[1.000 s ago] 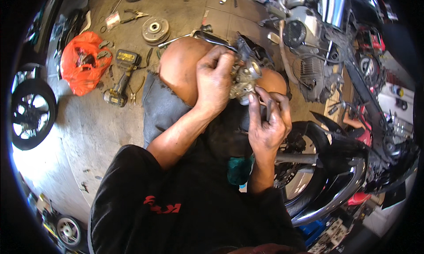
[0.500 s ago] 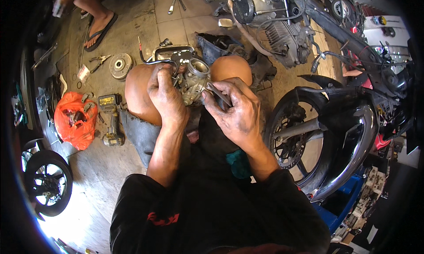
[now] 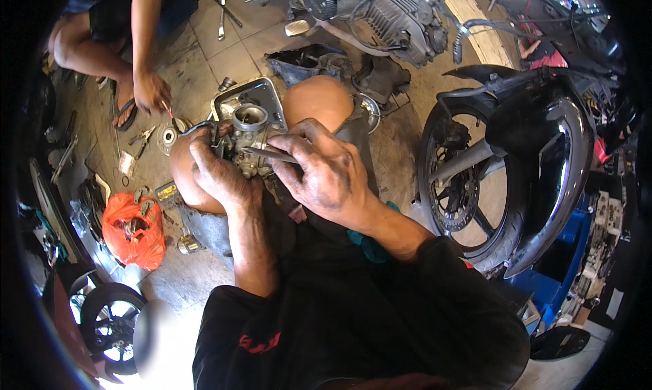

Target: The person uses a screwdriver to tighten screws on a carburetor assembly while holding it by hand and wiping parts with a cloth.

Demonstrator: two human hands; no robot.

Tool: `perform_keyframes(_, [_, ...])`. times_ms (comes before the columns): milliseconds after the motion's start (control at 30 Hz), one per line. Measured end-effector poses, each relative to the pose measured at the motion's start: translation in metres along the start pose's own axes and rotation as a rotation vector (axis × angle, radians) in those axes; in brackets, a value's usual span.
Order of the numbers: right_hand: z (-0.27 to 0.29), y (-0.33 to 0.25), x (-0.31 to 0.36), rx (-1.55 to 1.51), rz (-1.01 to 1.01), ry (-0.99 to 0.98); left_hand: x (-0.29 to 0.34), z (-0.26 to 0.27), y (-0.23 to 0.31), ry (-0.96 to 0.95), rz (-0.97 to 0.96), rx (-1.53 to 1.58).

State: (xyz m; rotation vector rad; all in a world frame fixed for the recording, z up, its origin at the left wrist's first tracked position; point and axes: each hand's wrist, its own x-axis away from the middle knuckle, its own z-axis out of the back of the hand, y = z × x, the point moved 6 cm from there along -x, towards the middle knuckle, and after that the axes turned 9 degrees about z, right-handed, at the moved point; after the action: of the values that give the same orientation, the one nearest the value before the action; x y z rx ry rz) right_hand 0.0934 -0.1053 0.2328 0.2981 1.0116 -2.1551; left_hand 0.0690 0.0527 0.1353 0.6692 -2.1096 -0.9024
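Observation:
My left hand [image 3: 223, 176] is closed around the near left side of a grey metal carburetor [image 3: 250, 122], its round mouth facing up, above my knees. A slim dark metal tool [image 3: 268, 154] is pinched between the thumb and fingers of my right hand [image 3: 326, 169]. The tool's tip lies against the carburetor's near side; whether it sits in an opening I cannot tell. From the carburetor's left runs a dark cable [image 3: 197, 127] with a thin red end. Another person's hand [image 3: 151, 91] reaches down to that end, fingers at or on it.
Behind the carburetor lies a metal-rimmed tray [image 3: 270, 91]. On the floor at left are pliers [image 3: 142, 144], an orange plastic bag [image 3: 134, 234] with parts and a partly hidden cordless drill [image 3: 166, 192]. A motorcycle wheel [image 3: 451, 186] stands at right, an engine [image 3: 407, 27] beyond.
The view has shifted, so both hands and carburetor appear further left. My right hand has turned, its tool now lying across the carburetor's side. Another person's arm has reached in at upper left.

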Motion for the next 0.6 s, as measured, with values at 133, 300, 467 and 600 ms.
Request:
perform_keyframes(133, [-0.002,0.004,0.002,-0.041,0.012,0.004,-0.004,-0.001,-0.001,-0.047,0.039,0.066])
perform_keyframes(300, [-0.001,0.013,0.002,-0.070,-0.057,-0.063,0.004,-0.008,-0.003,-0.018,0.009,0.056])
perform_keyframes(467, [0.004,0.018,0.000,-0.094,-0.073,-0.062,-0.009,0.001,-0.011,-0.049,0.013,0.027])
perform_keyframes(600, [-0.005,0.019,-0.002,-0.064,-0.039,-0.054,-0.009,0.000,-0.008,-0.066,0.046,0.059])
